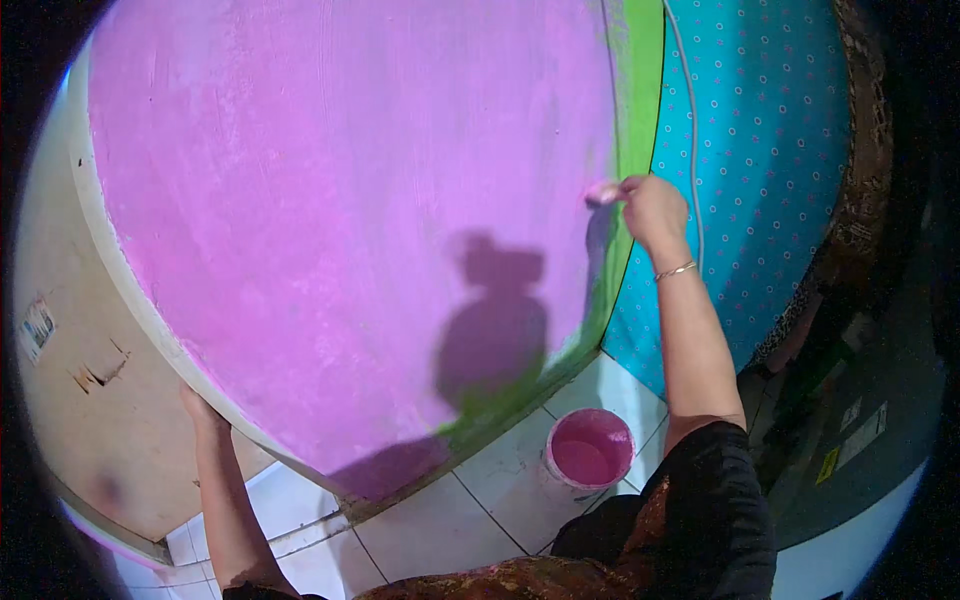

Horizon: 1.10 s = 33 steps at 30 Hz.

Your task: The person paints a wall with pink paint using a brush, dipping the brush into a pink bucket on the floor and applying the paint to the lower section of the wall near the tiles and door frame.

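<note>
My right hand (pixel 654 210) grips a paintbrush (pixel 604 193), its pink bristles against the right side of a wall painted pink-purple (pixel 360 187). A green strip (pixel 640 97) runs down the wall's right edge, and green also shows along its bottom. My left hand (pixel 201 405) is at the wall's pale left edge (pixel 142 300); its fingers are mostly hidden, so I cannot tell how they are placed. A bucket of pink paint (pixel 591 448) stands on the floor below my right hand.
White floor tiles (pixel 480 487) run along the wall's foot. A turquoise patterned surface (pixel 750 150) adjoins the green strip, with a grey cable (pixel 694 135) hanging over it. A beige door-like panel (pixel 112 420) with torn patches is at left. Dark items bearing labels stand at right.
</note>
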### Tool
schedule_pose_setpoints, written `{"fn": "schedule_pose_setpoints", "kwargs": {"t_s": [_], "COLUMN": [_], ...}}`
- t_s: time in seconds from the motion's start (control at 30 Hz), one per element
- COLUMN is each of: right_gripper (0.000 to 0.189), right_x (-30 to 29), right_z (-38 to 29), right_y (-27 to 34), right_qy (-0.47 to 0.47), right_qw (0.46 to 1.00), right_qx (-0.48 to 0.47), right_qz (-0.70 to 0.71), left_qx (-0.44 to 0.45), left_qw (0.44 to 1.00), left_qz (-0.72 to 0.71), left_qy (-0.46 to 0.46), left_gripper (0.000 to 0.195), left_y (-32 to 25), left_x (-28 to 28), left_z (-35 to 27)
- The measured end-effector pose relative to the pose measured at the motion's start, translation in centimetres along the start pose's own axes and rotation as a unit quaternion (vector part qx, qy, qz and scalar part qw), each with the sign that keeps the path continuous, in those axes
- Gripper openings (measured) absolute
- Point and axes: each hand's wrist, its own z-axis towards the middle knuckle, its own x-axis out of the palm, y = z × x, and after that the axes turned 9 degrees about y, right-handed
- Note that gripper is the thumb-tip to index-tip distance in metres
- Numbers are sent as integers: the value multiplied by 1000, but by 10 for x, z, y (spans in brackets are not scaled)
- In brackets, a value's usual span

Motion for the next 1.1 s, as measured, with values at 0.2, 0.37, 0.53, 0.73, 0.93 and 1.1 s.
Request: {"fn": "schedule_pose_setpoints", "kwargs": {"t_s": [0.2,0.37,0.53,0.73,0.93,1.1], "right_gripper": [26,23,20,17,15,20], "right_x": [-12,55,160,185,73,32], "right_z": [38,73,17,-71,-15,66], "right_y": [-27,-52,-83,-148,-77,-46], "right_qy": [-200,-226,-119,52,39,-34], "right_qw": [967,948,970,977,765,719], "right_qx": [55,37,81,113,77,11], "right_qz": [149,223,197,173,638,694], "left_qx": [4,-1,4,-16,-1,3], "left_qw": [1000,999,1000,1000,997,1000], "left_qz": [6,-3,11,1,26,26], "left_qy": [20,33,23,20,73,14], "left_gripper": [47,45,44,45,58,55], "left_y": [0,5,6,6,-1,-3], "left_x": [4,-3,-12,1,-8,13], "left_z": [0,4,6,4,5,-1]}}
